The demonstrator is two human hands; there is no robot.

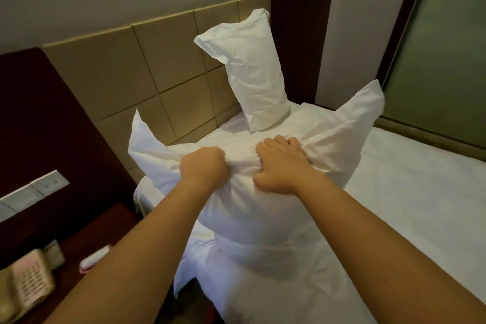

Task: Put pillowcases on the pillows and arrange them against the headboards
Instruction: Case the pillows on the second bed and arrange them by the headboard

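A white pillow in its pillowcase (252, 208) stands on end in front of me, over the bed's near corner. My left hand (203, 166) grips the fabric at its top edge in a fist. My right hand (278, 163) clutches a bunch of the same edge just to the right. Two corners of the case stick up at either side. A second cased pillow (252, 71) stands upright against the tan tiled headboard (126, 79), behind the one I hold.
The bed (410, 187) with a white sheet stretches to the right. A dark bedside table (86, 239) at the lower left carries a telephone (29, 281) and a small white remote (94, 258). A switch panel (34, 189) sits on the dark wall panel. A frosted glass panel (441, 60) stands far right.
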